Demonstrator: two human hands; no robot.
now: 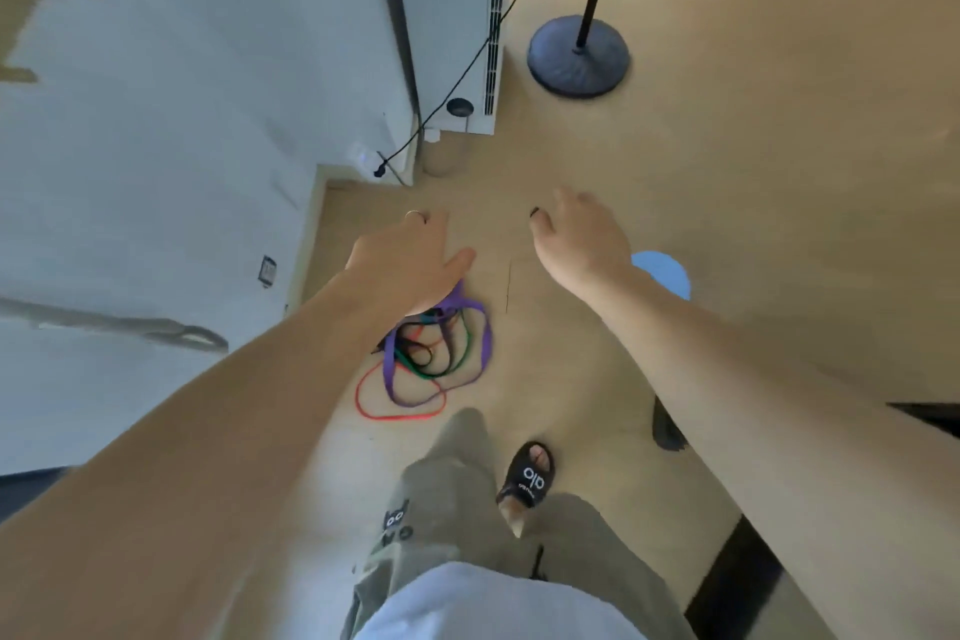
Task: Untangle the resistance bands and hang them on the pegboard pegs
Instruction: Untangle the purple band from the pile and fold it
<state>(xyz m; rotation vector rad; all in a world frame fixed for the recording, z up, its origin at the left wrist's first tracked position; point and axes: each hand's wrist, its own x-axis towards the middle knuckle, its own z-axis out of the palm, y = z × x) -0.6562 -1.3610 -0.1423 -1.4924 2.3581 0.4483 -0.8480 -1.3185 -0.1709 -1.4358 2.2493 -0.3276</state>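
— Wooden flooring (pixel 753 182) is carrying the tangled resistance bands (pixel 431 359), which are lying just ahead of the person's sandal (pixel 527 476).

— And the hands?

— Left hand (pixel 405 265) and right hand (pixel 576 239) are reaching forward above them, fingers relaxed, holding nothing.

The left hand (pixel 410 265) hides the top of the tangled resistance bands (pixel 434 359); its fingertips are blurred.
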